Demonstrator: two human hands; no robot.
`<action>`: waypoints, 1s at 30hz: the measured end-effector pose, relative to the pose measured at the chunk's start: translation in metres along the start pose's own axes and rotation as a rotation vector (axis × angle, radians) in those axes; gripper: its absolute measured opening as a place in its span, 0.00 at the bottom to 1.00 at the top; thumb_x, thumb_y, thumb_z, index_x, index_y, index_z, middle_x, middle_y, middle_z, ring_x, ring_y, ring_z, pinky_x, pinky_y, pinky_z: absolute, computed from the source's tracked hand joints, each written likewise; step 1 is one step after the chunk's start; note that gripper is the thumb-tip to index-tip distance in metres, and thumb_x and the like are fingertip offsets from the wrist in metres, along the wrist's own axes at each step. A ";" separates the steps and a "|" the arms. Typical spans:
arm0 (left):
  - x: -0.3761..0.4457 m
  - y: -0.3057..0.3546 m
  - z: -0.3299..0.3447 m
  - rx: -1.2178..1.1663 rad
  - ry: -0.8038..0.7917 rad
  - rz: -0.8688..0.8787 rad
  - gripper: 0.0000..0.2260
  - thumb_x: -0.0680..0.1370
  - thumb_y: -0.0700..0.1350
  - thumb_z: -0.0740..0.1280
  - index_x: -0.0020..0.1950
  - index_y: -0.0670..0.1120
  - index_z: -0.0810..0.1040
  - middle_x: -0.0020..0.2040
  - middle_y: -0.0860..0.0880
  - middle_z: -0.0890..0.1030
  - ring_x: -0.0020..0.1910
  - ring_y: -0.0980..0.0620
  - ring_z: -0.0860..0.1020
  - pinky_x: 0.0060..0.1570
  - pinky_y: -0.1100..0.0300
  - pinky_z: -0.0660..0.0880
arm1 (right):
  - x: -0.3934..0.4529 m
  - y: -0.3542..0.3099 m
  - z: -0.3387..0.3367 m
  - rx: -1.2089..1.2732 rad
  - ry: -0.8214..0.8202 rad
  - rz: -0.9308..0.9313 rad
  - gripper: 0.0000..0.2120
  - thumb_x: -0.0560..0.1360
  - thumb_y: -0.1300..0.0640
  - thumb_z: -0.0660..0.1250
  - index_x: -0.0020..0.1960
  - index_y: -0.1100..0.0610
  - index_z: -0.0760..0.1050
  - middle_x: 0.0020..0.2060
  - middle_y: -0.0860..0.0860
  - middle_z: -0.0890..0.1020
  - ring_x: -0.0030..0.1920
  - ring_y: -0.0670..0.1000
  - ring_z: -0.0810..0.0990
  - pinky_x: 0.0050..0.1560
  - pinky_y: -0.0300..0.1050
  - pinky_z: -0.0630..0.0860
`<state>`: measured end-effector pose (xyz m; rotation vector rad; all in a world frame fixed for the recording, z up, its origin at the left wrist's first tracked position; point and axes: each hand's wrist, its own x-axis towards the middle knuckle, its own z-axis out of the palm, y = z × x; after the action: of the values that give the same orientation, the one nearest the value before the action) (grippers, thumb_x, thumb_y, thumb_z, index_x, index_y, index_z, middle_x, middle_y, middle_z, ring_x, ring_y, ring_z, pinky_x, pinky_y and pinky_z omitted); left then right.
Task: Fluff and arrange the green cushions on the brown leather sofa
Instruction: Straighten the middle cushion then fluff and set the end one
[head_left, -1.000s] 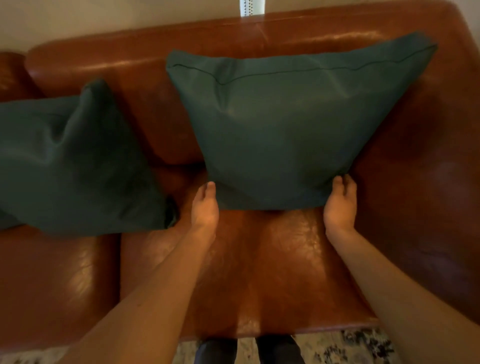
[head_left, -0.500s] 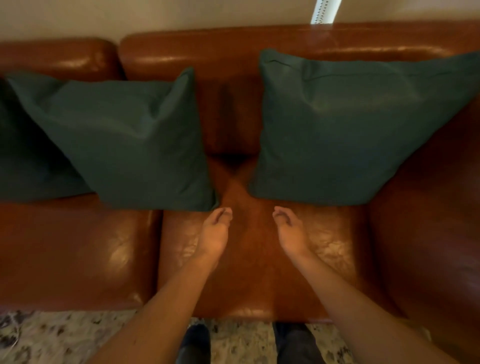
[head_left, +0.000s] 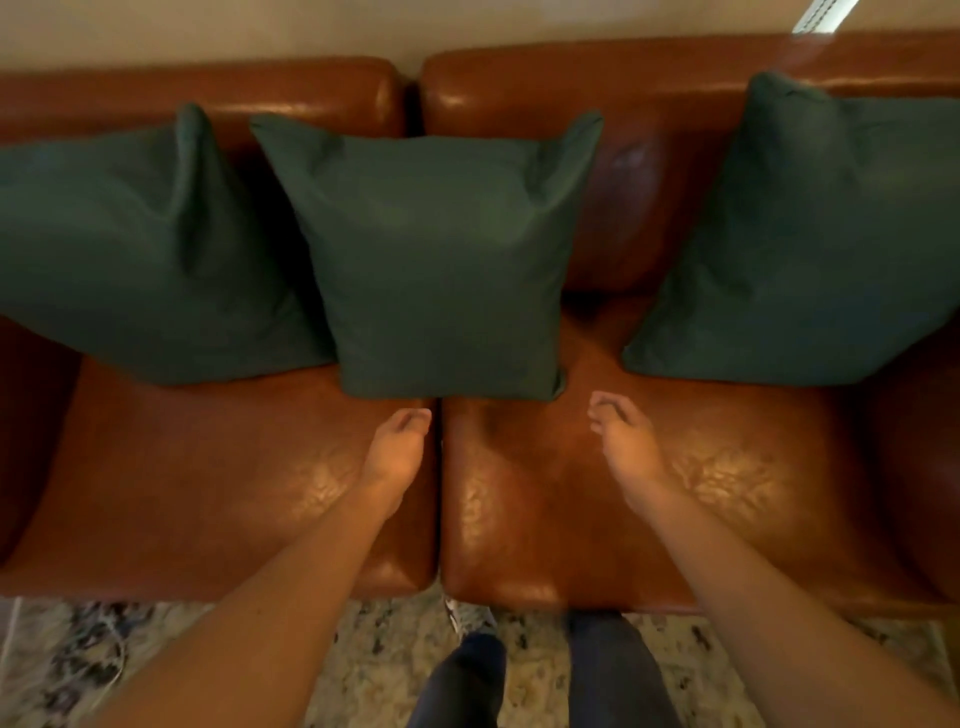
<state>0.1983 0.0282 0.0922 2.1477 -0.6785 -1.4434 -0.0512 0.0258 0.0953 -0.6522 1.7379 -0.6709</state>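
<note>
Brown leather sofa with both hands empty, fingers loosely curled: left hand just below the middle cushion, right hand beside its corner, apparently between cushions, grasping it likely next.

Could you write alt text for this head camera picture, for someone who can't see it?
Three green cushions lean on a brown leather sofa: the left cushion and middle cushion overlap, the right cushion sits apart. A person's empty left hand and right hand hover over the seat.
</note>
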 end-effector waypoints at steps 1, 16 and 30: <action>0.008 0.002 -0.010 0.001 0.013 0.002 0.06 0.80 0.46 0.63 0.44 0.51 0.76 0.52 0.42 0.81 0.53 0.45 0.77 0.54 0.49 0.74 | 0.001 -0.005 0.005 0.010 0.004 -0.009 0.05 0.78 0.54 0.61 0.49 0.46 0.75 0.49 0.49 0.79 0.55 0.54 0.78 0.48 0.45 0.70; 0.068 0.119 -0.077 -0.427 0.237 0.033 0.22 0.82 0.55 0.55 0.75 0.50 0.65 0.62 0.51 0.75 0.58 0.51 0.74 0.59 0.55 0.68 | 0.072 -0.125 0.035 0.188 -0.035 0.007 0.27 0.79 0.40 0.54 0.75 0.47 0.59 0.74 0.48 0.65 0.73 0.53 0.65 0.72 0.55 0.62; 0.082 0.122 -0.114 -0.306 0.031 0.113 0.22 0.82 0.55 0.57 0.75 0.51 0.64 0.73 0.49 0.70 0.71 0.50 0.69 0.60 0.55 0.64 | 0.057 -0.102 0.095 0.163 0.121 0.090 0.22 0.77 0.39 0.56 0.67 0.46 0.68 0.66 0.51 0.74 0.63 0.56 0.74 0.65 0.57 0.69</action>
<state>0.3137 -0.1059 0.1494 1.8628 -0.5200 -1.3549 0.0365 -0.0959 0.1100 -0.4260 1.7904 -0.7938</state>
